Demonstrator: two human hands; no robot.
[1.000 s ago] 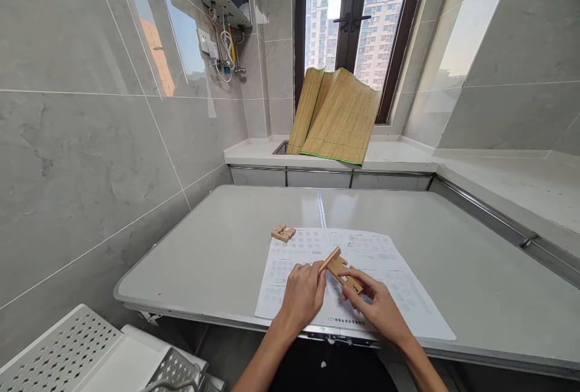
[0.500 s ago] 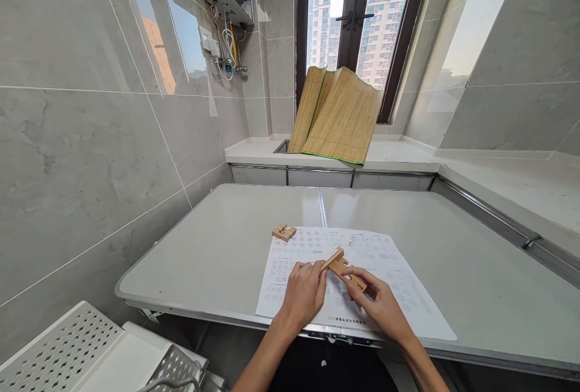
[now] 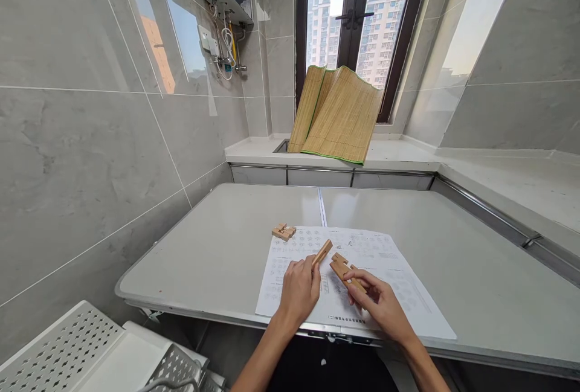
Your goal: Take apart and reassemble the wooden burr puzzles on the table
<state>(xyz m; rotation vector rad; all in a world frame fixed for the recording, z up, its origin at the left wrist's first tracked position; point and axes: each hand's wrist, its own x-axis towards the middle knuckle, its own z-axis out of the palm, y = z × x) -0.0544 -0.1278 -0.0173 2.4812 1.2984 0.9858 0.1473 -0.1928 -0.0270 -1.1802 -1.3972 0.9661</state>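
Perforated white rack (image 3: 61, 350) stands at the far left, just beside the pale counter (image 3: 194, 259). Interlocked wooden pieces (image 3: 283, 233) lie at the top left corner of the printed sheet (image 3: 399, 277), which is spread on the counter. Next comes the left hand (image 3: 299, 289), its grip closed around the lower end of a wooden stick (image 3: 323, 252) that points up and to the right over the sheet. Apart from the stick, just to its right, a notched wooden block (image 3: 347, 272) slants down to the right, also over the sheet. The right hand (image 3: 378, 300) has its grip pinched on the block's lower end between thumb and fingers.
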